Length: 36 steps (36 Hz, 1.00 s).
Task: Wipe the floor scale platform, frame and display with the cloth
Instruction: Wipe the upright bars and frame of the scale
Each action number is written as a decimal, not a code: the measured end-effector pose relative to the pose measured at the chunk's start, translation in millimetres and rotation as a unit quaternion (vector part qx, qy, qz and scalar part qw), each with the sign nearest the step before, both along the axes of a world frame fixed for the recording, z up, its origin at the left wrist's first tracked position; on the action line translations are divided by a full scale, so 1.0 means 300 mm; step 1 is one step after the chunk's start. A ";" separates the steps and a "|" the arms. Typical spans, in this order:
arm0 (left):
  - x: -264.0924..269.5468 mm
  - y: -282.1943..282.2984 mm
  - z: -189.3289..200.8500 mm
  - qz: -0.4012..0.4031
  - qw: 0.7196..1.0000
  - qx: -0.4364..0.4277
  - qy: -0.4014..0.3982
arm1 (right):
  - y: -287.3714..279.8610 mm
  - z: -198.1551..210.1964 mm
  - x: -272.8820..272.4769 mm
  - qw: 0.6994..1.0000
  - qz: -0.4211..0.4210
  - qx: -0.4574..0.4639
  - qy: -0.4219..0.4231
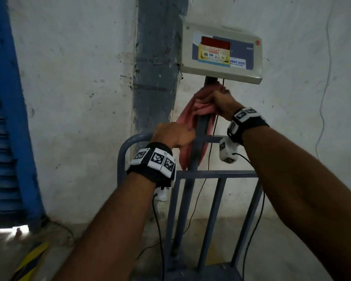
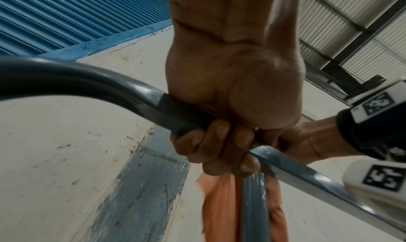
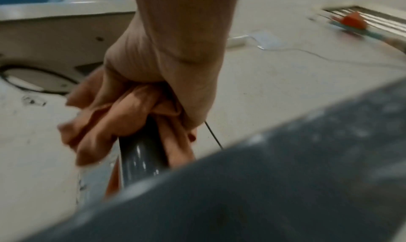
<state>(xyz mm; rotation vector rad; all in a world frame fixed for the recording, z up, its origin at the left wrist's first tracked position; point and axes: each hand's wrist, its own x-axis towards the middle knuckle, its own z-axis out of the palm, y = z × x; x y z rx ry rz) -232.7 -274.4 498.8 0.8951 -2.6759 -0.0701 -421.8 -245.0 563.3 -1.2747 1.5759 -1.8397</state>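
With your right hand point(image 1: 217, 100) gripping the pink cloth point(image 1: 193, 110) around the grey steel post point(image 1: 201, 126) at frame centre and your left hand point(image 1: 173, 134) clenching the curved grey rail point(image 1: 130, 142), a fast stroke may snag the thin black cable point(image 1: 211, 147) beside it.

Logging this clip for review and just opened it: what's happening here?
A person is wiping a floor scale. The right hand has the pink cloth wrapped round the grey post just under the display. The left hand holds the frame's curved top rail, apparently to steady it. The cloth's loose end hangs down both sides of the post. The platform is barely in view.
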 end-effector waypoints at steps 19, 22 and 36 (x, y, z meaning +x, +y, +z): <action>-0.014 0.000 0.005 0.012 1.000 -0.004 -0.022 | 0.009 -0.089 0.078 0.998 -0.015 -0.030 0.053; -0.022 -0.002 -0.002 0.013 1.000 0.011 0.005 | 0.012 -0.144 0.065 0.964 -0.062 0.077 0.247; -0.009 0.029 -0.023 0.038 0.999 0.017 0.029 | 0.040 -0.192 0.060 0.884 -0.231 0.190 0.358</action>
